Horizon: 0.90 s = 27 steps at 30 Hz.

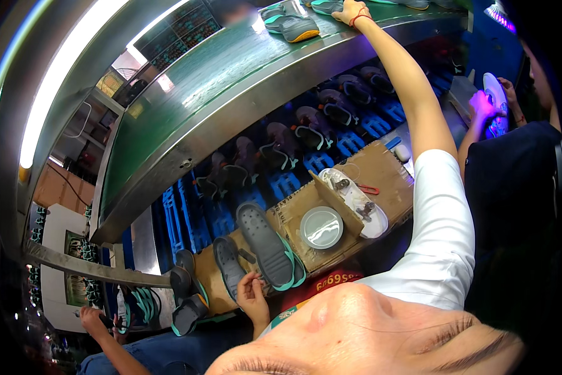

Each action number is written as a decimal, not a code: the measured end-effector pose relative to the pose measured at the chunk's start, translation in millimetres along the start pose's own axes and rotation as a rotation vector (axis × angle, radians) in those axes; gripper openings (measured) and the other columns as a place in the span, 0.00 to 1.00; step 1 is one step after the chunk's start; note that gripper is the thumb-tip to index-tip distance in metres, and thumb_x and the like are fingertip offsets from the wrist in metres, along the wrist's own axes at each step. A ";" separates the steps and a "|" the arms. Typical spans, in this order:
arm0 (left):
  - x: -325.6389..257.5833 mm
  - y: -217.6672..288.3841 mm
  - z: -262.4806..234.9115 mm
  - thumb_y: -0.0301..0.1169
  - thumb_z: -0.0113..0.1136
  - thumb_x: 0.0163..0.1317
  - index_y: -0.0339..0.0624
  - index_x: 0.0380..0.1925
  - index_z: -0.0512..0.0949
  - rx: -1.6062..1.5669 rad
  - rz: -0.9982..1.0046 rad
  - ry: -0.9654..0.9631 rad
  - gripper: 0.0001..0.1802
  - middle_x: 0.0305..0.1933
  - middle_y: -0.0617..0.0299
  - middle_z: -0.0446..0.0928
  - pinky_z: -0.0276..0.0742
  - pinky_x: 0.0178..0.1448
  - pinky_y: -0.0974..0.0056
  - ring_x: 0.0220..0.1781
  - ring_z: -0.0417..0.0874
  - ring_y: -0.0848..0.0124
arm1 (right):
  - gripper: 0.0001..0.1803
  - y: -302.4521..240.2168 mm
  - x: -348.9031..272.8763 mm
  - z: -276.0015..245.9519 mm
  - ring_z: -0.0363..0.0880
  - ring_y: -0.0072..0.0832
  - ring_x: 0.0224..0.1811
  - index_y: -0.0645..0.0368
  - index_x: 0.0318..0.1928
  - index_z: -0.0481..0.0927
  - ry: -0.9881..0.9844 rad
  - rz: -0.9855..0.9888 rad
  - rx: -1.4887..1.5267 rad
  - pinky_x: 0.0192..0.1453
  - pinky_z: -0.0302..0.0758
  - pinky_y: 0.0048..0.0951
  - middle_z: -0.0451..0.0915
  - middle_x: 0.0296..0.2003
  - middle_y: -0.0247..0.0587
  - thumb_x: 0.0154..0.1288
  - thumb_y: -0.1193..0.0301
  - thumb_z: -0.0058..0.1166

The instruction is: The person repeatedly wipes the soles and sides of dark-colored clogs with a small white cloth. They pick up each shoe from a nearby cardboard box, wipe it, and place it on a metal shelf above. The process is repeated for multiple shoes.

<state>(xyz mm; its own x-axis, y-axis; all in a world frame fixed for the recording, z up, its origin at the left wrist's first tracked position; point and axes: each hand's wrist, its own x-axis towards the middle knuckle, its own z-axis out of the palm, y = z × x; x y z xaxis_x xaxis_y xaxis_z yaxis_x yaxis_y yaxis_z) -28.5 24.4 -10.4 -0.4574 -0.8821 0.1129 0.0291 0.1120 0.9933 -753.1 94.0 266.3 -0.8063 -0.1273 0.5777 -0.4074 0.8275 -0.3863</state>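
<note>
My right arm stretches up to the green conveyor, where my right hand (352,12) has its fingers closed on a grey sandal with teal trim (326,6). More grey and teal sandals (291,27) lie just left of it. My left hand (253,296) is low by the cardboard ledge, fingertips pinched together; what they hold, if anything, is too small to make out. Right beside it, a large dark grey sandal with a perforated footbed and teal edge (266,245) lies sole down. A second grey sandal (229,265) lies to its left.
On the cardboard (381,164) stand a round pale container (321,227) and a white tray with small metal parts (363,209). Blue racks with dark shoes (282,147) run under the conveyor's metal edge (243,94). Co-workers' hands show at right (486,105) and lower left (93,320).
</note>
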 end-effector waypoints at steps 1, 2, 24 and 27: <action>0.3 -2.3 -0.9 0.21 0.53 0.69 0.33 0.49 0.75 0.006 0.019 0.009 0.10 0.44 0.58 0.80 0.76 0.47 0.73 0.40 0.80 0.76 | 0.59 4.1 1.4 -0.3 0.77 0.52 0.57 0.69 0.70 0.50 0.001 0.032 0.004 0.60 0.76 0.39 0.73 0.56 0.67 0.50 0.46 0.66; 1.4 -3.6 -1.1 0.21 0.53 0.69 0.33 0.49 0.75 0.011 0.040 0.016 0.10 0.44 0.58 0.80 0.76 0.47 0.73 0.40 0.80 0.76 | 0.62 15.8 15.6 7.7 0.75 0.54 0.59 0.69 0.71 0.47 0.025 0.013 -0.019 0.62 0.74 0.39 0.70 0.58 0.69 0.49 0.44 0.67; -28.1 4.1 0.1 0.22 0.54 0.69 0.33 0.51 0.75 -0.149 -0.073 -0.084 0.12 0.45 0.58 0.81 0.76 0.50 0.72 0.42 0.80 0.76 | 0.14 73.2 -465.9 -80.3 0.79 0.39 0.32 0.59 0.35 0.86 -0.526 -0.205 0.361 0.40 0.73 0.35 0.81 0.31 0.45 0.58 0.60 0.65; -29.3 2.3 -2.3 0.20 0.54 0.68 0.33 0.51 0.75 -0.173 -0.105 -0.104 0.12 0.45 0.58 0.81 0.77 0.50 0.72 0.42 0.80 0.76 | 0.16 91.7 -494.8 -64.2 0.79 0.40 0.34 0.58 0.40 0.86 -0.476 -0.182 0.294 0.40 0.74 0.37 0.81 0.35 0.48 0.56 0.60 0.66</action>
<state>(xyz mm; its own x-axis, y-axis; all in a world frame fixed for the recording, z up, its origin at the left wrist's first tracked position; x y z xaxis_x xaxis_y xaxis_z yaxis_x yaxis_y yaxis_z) -13.0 49.5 -11.4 -0.5548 -0.8319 0.0138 0.1241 -0.0664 0.9900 -364.0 268.0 -8.8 -0.7884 -0.5407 0.2934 -0.6043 0.5914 -0.5340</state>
